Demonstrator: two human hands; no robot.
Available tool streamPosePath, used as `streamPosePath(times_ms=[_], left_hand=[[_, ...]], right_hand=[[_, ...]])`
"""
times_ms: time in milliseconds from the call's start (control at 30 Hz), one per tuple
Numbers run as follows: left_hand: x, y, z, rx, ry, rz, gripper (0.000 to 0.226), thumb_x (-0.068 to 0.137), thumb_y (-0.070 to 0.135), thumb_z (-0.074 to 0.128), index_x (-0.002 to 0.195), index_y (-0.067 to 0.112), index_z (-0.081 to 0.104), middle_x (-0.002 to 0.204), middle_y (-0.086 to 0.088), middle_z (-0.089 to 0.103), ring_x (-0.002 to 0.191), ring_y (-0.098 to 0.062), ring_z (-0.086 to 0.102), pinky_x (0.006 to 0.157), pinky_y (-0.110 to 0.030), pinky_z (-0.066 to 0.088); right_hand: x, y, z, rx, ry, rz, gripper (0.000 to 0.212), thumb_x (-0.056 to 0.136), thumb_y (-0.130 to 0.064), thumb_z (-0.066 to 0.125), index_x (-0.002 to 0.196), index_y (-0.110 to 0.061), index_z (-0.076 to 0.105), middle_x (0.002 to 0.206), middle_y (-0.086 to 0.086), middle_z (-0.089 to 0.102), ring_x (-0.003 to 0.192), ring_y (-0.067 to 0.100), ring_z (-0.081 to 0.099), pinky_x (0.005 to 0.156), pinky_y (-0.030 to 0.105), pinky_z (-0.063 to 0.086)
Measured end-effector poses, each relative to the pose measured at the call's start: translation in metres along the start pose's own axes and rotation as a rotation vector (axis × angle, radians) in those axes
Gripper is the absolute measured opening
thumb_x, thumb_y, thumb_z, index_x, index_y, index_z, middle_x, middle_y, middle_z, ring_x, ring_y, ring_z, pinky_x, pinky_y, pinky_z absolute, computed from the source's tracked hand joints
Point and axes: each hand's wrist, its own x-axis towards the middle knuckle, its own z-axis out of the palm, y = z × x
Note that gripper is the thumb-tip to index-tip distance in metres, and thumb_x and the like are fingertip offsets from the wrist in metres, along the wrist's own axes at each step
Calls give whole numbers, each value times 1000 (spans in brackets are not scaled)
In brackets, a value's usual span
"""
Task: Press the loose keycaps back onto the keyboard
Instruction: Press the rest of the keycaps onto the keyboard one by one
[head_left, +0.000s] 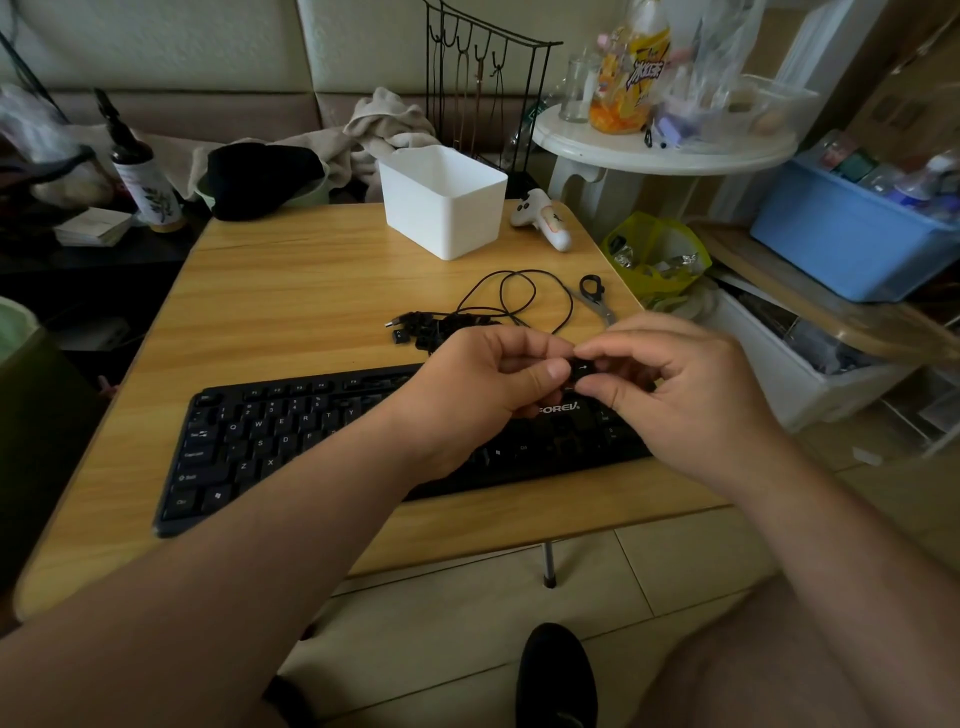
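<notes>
A black keyboard lies near the front edge of a wooden table. Above its right half both my hands meet. My right hand pinches a small black keycap with a white arrow on it between thumb and fingers. My left hand has its fingers curled, and its thumb touches the same keycap from the left. A heap of loose black keycaps lies on the table just behind the keyboard, partly hidden by my left hand.
The keyboard's black cable loops behind the keycaps, with a metal keycap puller beside it. A white bin and a white controller stand at the back. Cluttered shelves and boxes fill the right side.
</notes>
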Motion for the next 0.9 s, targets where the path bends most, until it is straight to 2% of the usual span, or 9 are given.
streamPosePath(times_ms=[67, 200, 300, 333, 400, 500, 600, 733, 900], left_hand=[[1, -2, 1, 72, 25, 11, 10, 99, 12, 69, 106, 17, 75, 88, 1, 77, 80, -9, 68, 73, -24, 54], [0, -7, 8, 288, 84, 14, 11, 95, 21, 75, 106, 24, 72, 92, 7, 79, 88, -12, 74, 85, -35, 62], [0, -8, 7, 658, 63, 120, 20, 99, 23, 69, 118, 30, 69, 101, 16, 77, 98, 4, 68, 89, -18, 55], [-1, -9, 4, 808, 69, 177, 23, 100, 21, 66, 121, 30, 70, 104, 17, 75, 101, 3, 66, 91, -16, 54], [1, -11, -4, 1002, 89, 259, 24, 100, 18, 65, 119, 29, 73, 104, 17, 72, 105, -5, 62, 98, -27, 52], [2, -15, -12, 1083, 82, 274, 23, 99, 18, 64, 113, 31, 78, 107, 16, 75, 111, -10, 60, 107, -34, 46], [0, -15, -9, 1152, 34, 269, 24, 99, 29, 62, 115, 41, 75, 118, 20, 69, 119, -15, 51, 108, -42, 39], [-3, -16, -2, 1198, -47, 255, 26, 100, 38, 59, 121, 49, 71, 126, 22, 62, 123, -17, 40, 100, -45, 39], [-4, -17, 1, 1264, -124, 335, 31, 101, 41, 57, 128, 54, 65, 130, 23, 59, 128, -16, 39, 97, -41, 33]], right_hand=[[-1, 0, -1, -55, -32, -4, 26, 83, -20, 83, 109, -18, 80, 96, -8, 71, 82, 9, 66, 68, 18, 53], [-2, 1, -6, -199, -154, 11, 21, 82, -29, 77, 103, -23, 81, 85, -12, 68, 73, 6, 63, 62, 28, 55], [-5, 10, -15, -218, -273, 123, 19, 84, -33, 77, 103, -31, 78, 86, -18, 64, 77, 3, 61, 65, 23, 51], [-6, 16, -19, -217, -304, 163, 18, 84, -32, 80, 102, -34, 77, 88, -19, 63, 80, 3, 60, 67, 21, 50], [-9, 24, -24, -210, -378, 243, 19, 84, -33, 82, 102, -38, 76, 91, -17, 61, 85, 3, 59, 74, 27, 53], [-10, 21, -21, -197, -516, 303, 19, 85, -39, 80, 103, -43, 75, 92, -15, 59, 90, 2, 56, 81, 39, 54], [-6, 15, -12, -230, -580, 272, 18, 86, -42, 79, 103, -44, 74, 91, -14, 58, 94, 2, 51, 84, 37, 51], [2, 12, -9, -272, -592, 287, 15, 86, -43, 80, 98, -47, 73, 88, -15, 57, 92, 3, 51, 79, 34, 49], [11, 6, -10, -261, -640, 355, 19, 84, -36, 83, 82, -49, 69, 86, -14, 64, 81, 2, 59, 71, 27, 50]])
